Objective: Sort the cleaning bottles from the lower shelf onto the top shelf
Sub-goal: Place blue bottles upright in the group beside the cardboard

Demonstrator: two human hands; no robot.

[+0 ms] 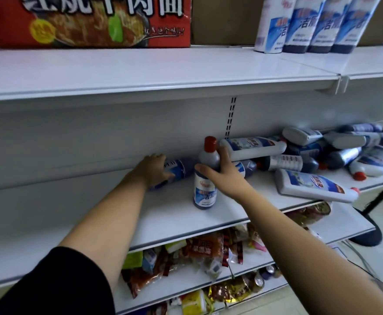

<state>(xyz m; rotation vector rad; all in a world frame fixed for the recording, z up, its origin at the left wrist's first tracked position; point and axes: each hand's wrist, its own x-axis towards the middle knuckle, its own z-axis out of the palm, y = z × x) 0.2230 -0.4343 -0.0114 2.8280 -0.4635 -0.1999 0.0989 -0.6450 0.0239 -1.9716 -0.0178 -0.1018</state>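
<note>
The upright bottle [205, 189], red cap on top, is on the lower shelf [174, 214], near its middle; whether its base rests on the shelf or is just lifted cannot be told. The right hand [222, 171] holds it at the shoulder, fingers [225, 155] wrapped behind and thumb across the front. Just left of it a lying bottle [179, 167] rests on its side against the back wall, and the left hand [153, 170] covers its near end with its fingers curled over it, so this reads as a 2nd grasp.

To the right, touching the right hand's knuckles, is the pile [322, 153] of bottles lying crosswise on one another. One front bottle [315, 186] lies at the shelf's front edge, its cap end over the lip.

The top shelf [140, 67] carries a row [310, 26] of 4 bottles standing at the right and a red box [90, 21] at the left, with bare shelf between.

Risks, as I judge them: the grip sits high on a smooth, narrow neck, so the bottle could slide or swing on the way up and knock the top shelf's front edge. Pulling the right hand away may unsettle the pile leaning beside it, and the front bottle would be the 1st to roll off onto the packets [197, 253] below. Lifting 2 bottles at once leaves no free hand to steady the row when setting them down.
</note>
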